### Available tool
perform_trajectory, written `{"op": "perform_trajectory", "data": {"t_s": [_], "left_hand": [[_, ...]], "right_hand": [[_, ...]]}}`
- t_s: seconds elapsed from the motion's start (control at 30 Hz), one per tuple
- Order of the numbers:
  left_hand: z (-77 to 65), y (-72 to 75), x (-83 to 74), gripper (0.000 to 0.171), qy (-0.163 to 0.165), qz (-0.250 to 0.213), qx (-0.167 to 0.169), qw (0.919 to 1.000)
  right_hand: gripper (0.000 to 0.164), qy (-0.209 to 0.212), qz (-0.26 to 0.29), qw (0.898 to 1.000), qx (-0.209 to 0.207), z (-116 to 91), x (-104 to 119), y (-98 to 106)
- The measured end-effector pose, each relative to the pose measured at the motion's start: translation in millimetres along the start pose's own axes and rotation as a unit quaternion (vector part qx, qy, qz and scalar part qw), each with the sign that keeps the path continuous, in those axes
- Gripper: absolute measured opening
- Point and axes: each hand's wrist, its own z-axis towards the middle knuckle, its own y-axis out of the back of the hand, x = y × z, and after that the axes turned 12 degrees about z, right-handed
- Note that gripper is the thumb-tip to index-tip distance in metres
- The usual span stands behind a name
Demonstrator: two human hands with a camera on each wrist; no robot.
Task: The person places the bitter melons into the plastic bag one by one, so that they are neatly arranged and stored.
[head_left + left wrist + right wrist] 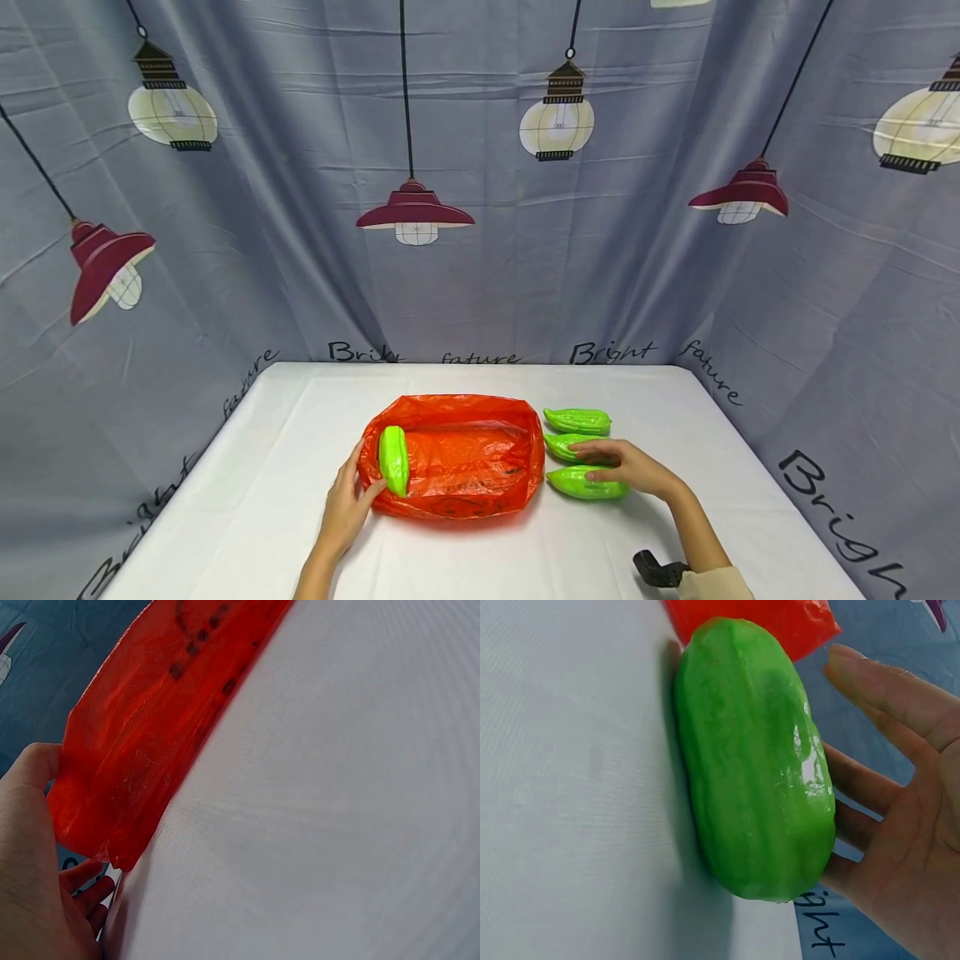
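A red plastic bag (pixel 472 505) lies spread with its mouth up on the white table. Inside its left end is a shiny green ridged gourd (pixel 393 461). My left hand (pixel 347 508) holds the bag's left rim, thumb at the inner side and fingers outside; the left wrist view shows the red film (pixel 142 750) between them. Right of the bag lie three more gourds in a column: a far one (pixel 577 421), a middle one (pixel 558 445) and a near one (pixel 577 483). Over the middle and near ones hovers my right hand (pixel 633 468), fingers loosely extended. Beside the near gourd (pixel 754 765), its thumb stands apart.
The white table (pixel 300 433) reaches back to a grey-blue curtain (pixel 480 292) printed with lamps and lettering. A black device (pixel 658 571) sits at the right wrist, by a beige sleeve (pixel 716 583).
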Motion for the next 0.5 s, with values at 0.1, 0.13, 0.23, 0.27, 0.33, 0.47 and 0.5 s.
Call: {"op": "perform_trajectory", "data": {"t_s": [0.1, 0.13, 0.23, 0.27, 0.33, 0.47, 0.5], "left_hand": [[-0.5, 0.3, -0.3, 0.072, 0.001, 0.001, 0.0, 1.0], [-0.6, 0.4, -0.6, 0.072, -0.001, 0.002, 0.0, 1.0], [-0.6, 0.1, 0.2, 0.072, 0.001, 0.002, 0.001, 1.0], [-0.5, 0.1, 0.3, 0.072, 0.0, 0.002, 0.0, 1.0], [-0.4, 0.0, 0.5, 0.072, -0.001, 0.002, -0.001, 1.0], [-0.4, -0.2, 0.4, 0.072, -0.002, 0.003, -0.001, 1.0], [-0.5, -0.3, 0.5, 0.072, -0.002, 0.004, -0.001, 1.0]], "right_hand": [[0.043, -0.004, -0.007, 1.0, 0.003, -1.4, -2.1, -0.1], [0.043, -0.007, -0.008, 1.0, 0.004, -1.9, -2.6, 0.0], [0.042, -0.014, -0.009, 1.0, 0.007, -3.4, -3.5, 0.0], [0.042, -0.016, -0.007, 1.0, 0.008, -3.8, -3.6, 0.0], [0.041, -0.02, -0.004, 1.0, 0.01, -4.6, -3.2, -0.1], [0.039, -0.025, -0.001, 1.0, 0.013, -6.1, -2.4, -1.0], [0.038, -0.027, -0.001, 1.0, 0.014, -6.5, -2.2, -1.4]]}}
